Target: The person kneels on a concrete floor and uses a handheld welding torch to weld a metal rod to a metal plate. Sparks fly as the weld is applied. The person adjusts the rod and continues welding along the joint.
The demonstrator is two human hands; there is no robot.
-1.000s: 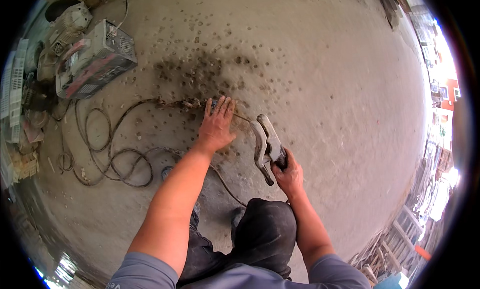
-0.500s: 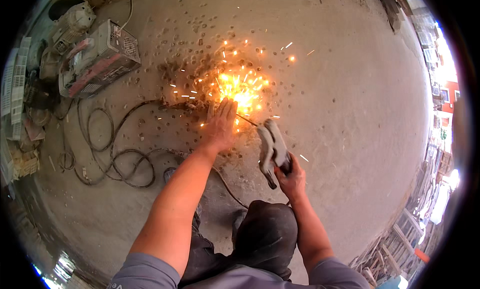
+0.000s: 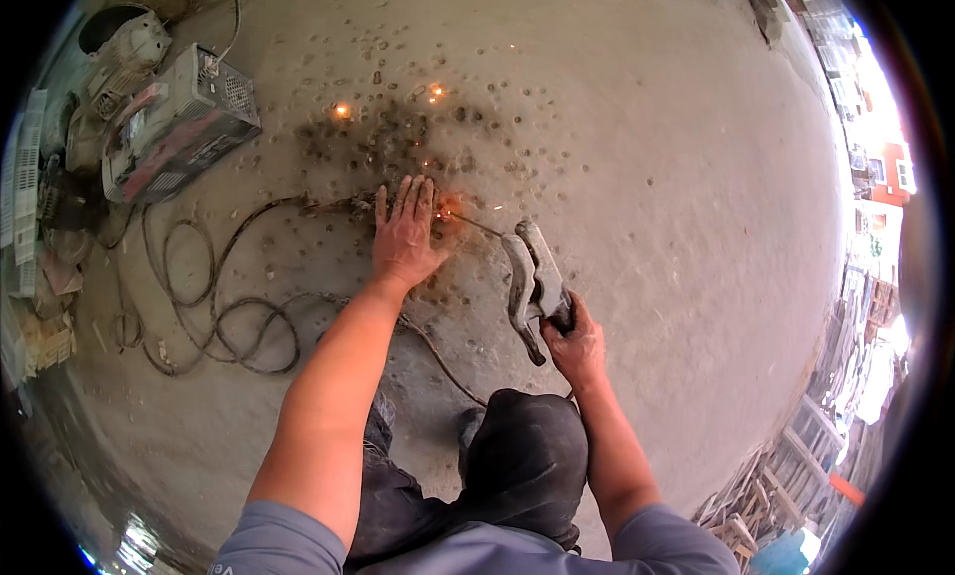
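Note:
In my right hand (image 3: 579, 348) is a welding electrode holder (image 3: 537, 272) with pale, worn jaws, my fingers wrapped round its dark handle. A thin welding rod (image 3: 477, 224) juts from the jaws toward a small orange glow (image 3: 445, 215) low over the floor. Right beside that glow, my left hand (image 3: 403, 239) is held palm down with its fingers stretched and spread, gripping nothing. Whatever lies under this hand is hidden. A dark cable end (image 3: 328, 205) runs in from the left toward it.
A grey boxy welding machine (image 3: 181, 127) stands at the upper left beside a motor-like unit (image 3: 129, 58). Looped cable (image 3: 214, 316) lies across the floor on the left. Dark pits and soot (image 3: 378, 137) mark the concrete (image 3: 676, 227). Scrap timber (image 3: 786, 476) is heaped at the lower right.
The bright burst of sparks has died down to a small glow and a few embers. My left hand has shifted slightly left, its fingers spreading; the holder has moved slightly left too.

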